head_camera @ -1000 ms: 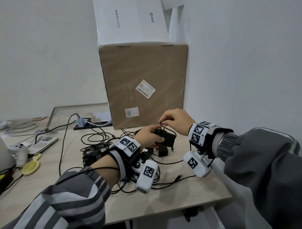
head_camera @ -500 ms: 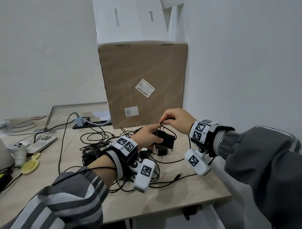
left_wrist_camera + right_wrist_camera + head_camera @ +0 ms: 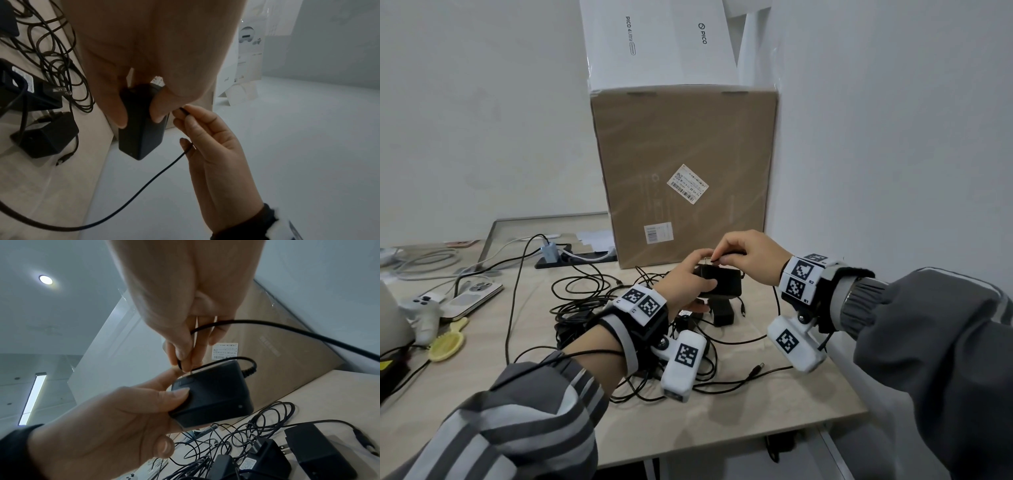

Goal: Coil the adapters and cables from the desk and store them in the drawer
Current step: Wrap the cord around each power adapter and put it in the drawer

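Your left hand grips the adapter above the desk; your right hand pinches its cable at the adapter's top edge. From that pinch the cable trails down to the desk, so your right hand should do the winding.

We see even, soft indoor light in the head view, edges bowed. A ceiling lamp glows upper left; both wrist views look dim, grainy, nearest skin blurred.
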Action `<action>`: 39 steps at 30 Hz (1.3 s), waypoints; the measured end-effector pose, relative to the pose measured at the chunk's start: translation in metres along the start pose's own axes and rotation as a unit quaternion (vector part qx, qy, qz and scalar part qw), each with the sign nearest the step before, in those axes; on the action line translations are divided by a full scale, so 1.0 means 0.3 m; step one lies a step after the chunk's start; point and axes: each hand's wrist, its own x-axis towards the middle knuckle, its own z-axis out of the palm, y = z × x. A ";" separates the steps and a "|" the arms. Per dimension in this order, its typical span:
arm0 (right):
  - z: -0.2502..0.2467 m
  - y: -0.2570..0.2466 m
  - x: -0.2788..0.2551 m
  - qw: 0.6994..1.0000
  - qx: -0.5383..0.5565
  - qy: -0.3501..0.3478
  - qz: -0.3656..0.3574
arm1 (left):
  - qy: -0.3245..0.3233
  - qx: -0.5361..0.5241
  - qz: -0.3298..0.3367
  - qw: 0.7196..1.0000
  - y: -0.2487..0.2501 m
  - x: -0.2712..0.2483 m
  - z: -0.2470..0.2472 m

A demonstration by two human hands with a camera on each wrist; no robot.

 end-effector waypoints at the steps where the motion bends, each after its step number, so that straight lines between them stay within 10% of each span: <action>1: 0.001 0.000 -0.001 1.000 0.000 -0.005 0.003 | 0.004 0.001 0.005 1.000 -0.001 -0.002 0.002; 10: 0.041 -0.016 -0.031 0.998 0.049 0.013 0.036 | 0.079 -0.052 0.045 0.995 -0.011 -0.002 0.006; 18: 0.029 -0.044 0.021 0.985 -0.051 0.038 0.163 | 0.098 0.112 0.075 0.986 -0.022 0.011 0.000; 32: 0.032 -0.057 0.000 0.966 -0.245 -0.040 0.067 | 0.019 0.213 0.068 0.975 -0.028 0.017 -0.026; 39: 0.010 -0.063 -0.016 0.979 -0.172 0.002 0.106 | 0.019 0.199 0.089 0.976 -0.033 0.000 -0.003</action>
